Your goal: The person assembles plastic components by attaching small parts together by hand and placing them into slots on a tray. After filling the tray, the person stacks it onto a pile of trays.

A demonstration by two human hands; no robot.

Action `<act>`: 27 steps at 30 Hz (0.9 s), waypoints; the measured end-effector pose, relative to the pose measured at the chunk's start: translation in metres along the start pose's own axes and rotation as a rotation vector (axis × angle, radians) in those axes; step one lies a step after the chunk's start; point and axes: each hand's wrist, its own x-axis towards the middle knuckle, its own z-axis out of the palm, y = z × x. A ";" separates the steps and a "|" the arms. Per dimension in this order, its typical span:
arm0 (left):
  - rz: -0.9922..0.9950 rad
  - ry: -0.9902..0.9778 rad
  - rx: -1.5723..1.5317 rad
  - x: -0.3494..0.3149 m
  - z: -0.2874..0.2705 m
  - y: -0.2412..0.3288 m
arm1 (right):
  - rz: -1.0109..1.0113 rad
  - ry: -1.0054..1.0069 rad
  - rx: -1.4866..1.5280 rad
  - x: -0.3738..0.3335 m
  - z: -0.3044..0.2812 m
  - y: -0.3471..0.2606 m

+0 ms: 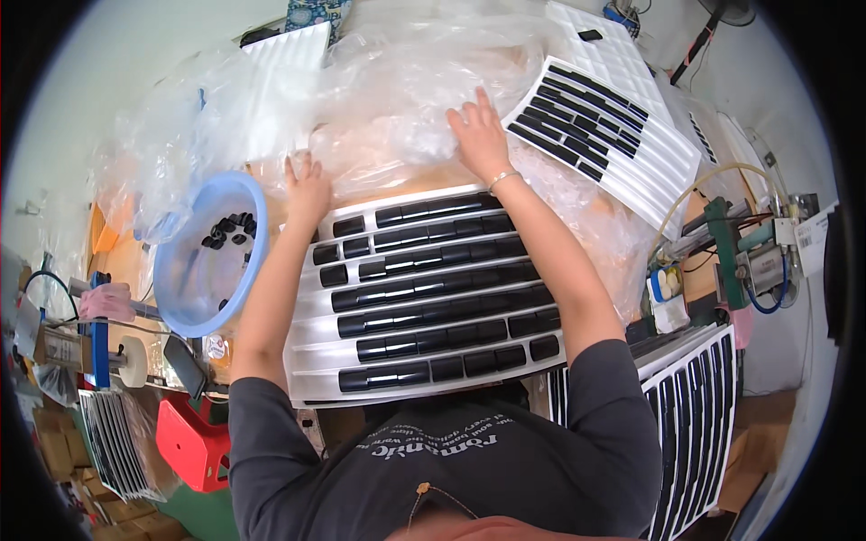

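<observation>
A white ridged tray (311, 347) lies in front of me, its channels filled with rows of glossy black pieces (442, 275). Beyond its far edge, clear plastic sheeting (388, 126) spreads crumpled over the table. My left hand (308, 191) rests near the tray's far left corner, fingers apart at the edge of the sheeting. Farther out, my right hand (478, 137) lies on the plastic with its fingers spread, the index finger stretched forward. I see nothing held in either hand.
A blue basin (169, 298) with small black pieces stands left of the tray. At the far right, a second white tray (658, 176) holds more black strips. Small bench machines (762, 252) sit at the right. A red stool (191, 446) and stacked trays (699, 397) stand below.
</observation>
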 end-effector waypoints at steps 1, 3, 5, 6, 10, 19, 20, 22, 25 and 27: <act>-0.081 -0.234 -0.091 -0.002 0.000 -0.008 | 0.067 -0.021 -0.208 0.001 0.008 0.000; -0.204 -0.486 -0.186 -0.013 0.001 -0.021 | 0.195 -0.375 -0.136 0.012 -0.004 -0.015; -0.324 -0.710 -0.592 -0.015 0.008 -0.032 | 0.302 -0.732 -0.075 0.023 -0.002 -0.026; -0.367 -0.536 -0.604 -0.020 0.006 -0.023 | 0.336 -0.778 -0.005 0.030 0.009 -0.017; -0.177 0.123 -0.837 -0.041 -0.032 -0.028 | 0.275 -0.569 0.320 0.032 -0.006 -0.013; -0.728 -0.421 -0.515 -0.129 0.078 -0.187 | -0.086 0.497 0.546 0.002 -0.101 -0.044; -0.712 -0.522 -0.502 -0.135 0.092 -0.188 | -0.149 0.367 0.660 -0.004 -0.104 -0.054; -0.649 -0.600 -0.581 -0.119 0.099 -0.173 | -0.257 0.141 0.793 -0.020 -0.107 -0.068; -0.445 -0.511 -0.653 -0.102 0.119 -0.159 | -0.466 -0.097 0.725 -0.043 -0.110 -0.085; -0.220 -0.333 -0.610 -0.097 0.141 -0.148 | -0.491 -0.164 0.667 -0.055 -0.109 -0.084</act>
